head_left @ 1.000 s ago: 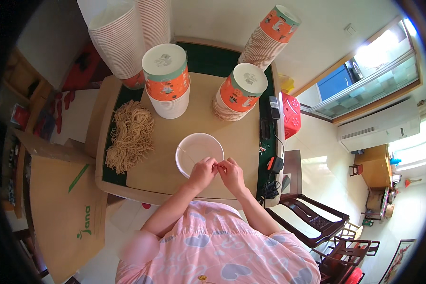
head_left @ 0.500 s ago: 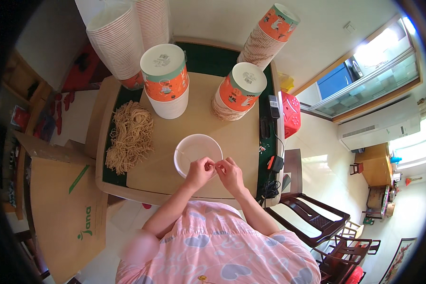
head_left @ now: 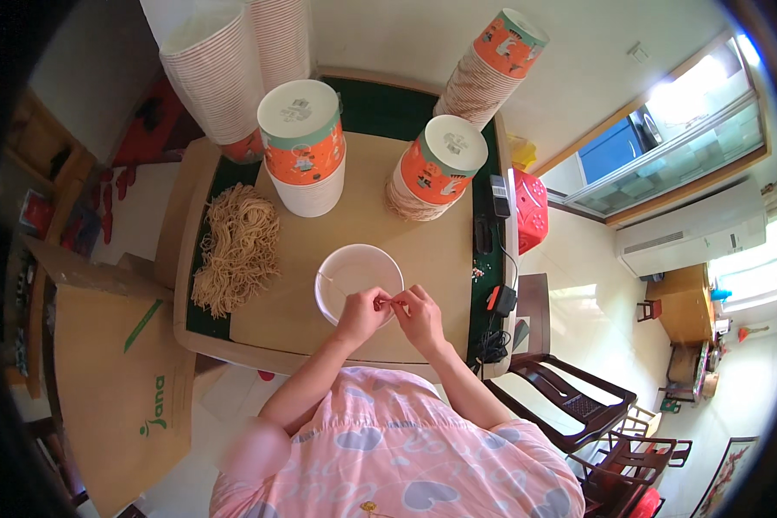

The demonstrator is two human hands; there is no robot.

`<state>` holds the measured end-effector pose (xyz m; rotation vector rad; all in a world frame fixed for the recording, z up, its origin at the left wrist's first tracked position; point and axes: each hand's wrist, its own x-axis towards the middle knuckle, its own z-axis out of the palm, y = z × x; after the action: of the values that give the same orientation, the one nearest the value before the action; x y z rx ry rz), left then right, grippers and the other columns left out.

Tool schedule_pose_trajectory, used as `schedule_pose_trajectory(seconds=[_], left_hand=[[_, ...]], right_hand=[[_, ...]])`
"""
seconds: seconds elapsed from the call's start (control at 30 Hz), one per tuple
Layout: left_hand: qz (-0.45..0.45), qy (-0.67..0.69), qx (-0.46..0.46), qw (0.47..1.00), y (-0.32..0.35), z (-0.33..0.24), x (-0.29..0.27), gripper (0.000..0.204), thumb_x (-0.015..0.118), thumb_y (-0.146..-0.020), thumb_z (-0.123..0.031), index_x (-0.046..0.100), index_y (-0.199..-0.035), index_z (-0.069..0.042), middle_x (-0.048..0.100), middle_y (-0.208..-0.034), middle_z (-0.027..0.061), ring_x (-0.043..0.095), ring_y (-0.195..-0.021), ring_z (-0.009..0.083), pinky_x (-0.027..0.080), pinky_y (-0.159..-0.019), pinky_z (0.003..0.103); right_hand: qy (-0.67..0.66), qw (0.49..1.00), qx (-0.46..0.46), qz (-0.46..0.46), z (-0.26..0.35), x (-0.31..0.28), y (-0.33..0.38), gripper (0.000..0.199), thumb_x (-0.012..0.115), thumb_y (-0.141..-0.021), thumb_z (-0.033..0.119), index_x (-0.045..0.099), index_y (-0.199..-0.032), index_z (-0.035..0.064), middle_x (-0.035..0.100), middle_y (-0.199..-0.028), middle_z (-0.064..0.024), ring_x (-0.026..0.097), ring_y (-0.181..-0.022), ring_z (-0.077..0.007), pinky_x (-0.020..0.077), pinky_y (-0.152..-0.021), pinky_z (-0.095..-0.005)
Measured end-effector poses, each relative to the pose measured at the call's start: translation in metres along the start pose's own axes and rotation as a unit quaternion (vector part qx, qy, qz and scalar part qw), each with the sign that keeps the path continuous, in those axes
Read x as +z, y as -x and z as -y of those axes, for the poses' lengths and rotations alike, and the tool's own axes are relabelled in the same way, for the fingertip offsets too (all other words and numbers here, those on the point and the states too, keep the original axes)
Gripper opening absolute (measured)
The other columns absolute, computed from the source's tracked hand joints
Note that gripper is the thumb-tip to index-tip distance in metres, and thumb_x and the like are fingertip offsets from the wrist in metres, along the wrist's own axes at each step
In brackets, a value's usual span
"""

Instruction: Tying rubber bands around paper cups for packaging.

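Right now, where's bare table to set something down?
Brown board between cord bundle and white bucket; wider from bucket to right green strip; between the two front paper-bucket stacks. Crowded: right edge (cable coil), far corners (more stacks).

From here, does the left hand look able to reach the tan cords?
Probably yes: around the near side of the white tub, bare brown board leaves the left hand a free way to the tan cords, though it works beside the right hand.
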<state>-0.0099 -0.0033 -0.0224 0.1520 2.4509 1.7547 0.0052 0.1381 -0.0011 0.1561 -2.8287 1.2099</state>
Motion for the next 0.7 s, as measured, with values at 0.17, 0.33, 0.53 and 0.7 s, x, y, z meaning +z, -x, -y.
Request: schedule_pose_trajectory(seconds=[0.17,0.33,0.53,0.7], left_hand=[[0.001,0.001,-0.003,1.0,-0.001,-0.006,-0.001,0.005,0.065,-0.073,-0.005,0.063,-0.077,-0.002,0.065,-0.068,0.0083,0.062,-0.061,0.0115,0.05,-0.058,0.025],[0.0,0.089,-0.025,0.996,-0.001,0.014,0.007,0.006,0.065,-0.077,-0.006,0.062,-0.077,0.0,0.065,-0.069,0.0048,0.059,-0.06,0.0075,0.048,-0.055,0.024],[0.036,0.176,-0.088,0.98,-0.007,0.017,0.003,0.006,0.065,-0.076,-0.006,0.064,-0.079,0.0,0.066,-0.071,0.0063,0.062,-0.065,0.0093,0.05,-0.06,0.023],[0.022,0.096,-0.04,0.994,-0.008,0.015,0.0,0.004,0.063,-0.078,-0.003,0.063,-0.08,0.0,0.065,-0.071,0.0032,0.059,-0.063,0.0069,0.047,-0.057,0.021]], right_hand=[[0.009,1.0,-0.018,0.005,-0.001,-0.002,0.0,0.002,0.062,-0.075,0.006,0.06,-0.077,0.0062,0.056,-0.077,-0.011,0.058,-0.071,-0.0308,0.0472,-0.061,-0.0392],[0.019,0.999,-0.041,-0.013,-0.006,0.0,0.001,0.003,0.062,-0.077,0.008,0.06,-0.078,0.0053,0.055,-0.075,-0.0099,0.056,-0.062,-0.025,0.046,-0.056,-0.035],[0.011,0.999,-0.035,-0.016,-0.007,0.001,0.0,0.003,0.063,-0.077,0.008,0.061,-0.078,0.0056,0.055,-0.075,-0.0093,0.056,-0.062,-0.0237,0.046,-0.055,-0.0334],[0.011,0.999,-0.04,-0.01,-0.006,0.002,0.0,0.003,0.063,-0.077,0.007,0.061,-0.079,0.0058,0.055,-0.076,-0.009,0.056,-0.061,-0.0231,0.0461,-0.055,-0.0329]])
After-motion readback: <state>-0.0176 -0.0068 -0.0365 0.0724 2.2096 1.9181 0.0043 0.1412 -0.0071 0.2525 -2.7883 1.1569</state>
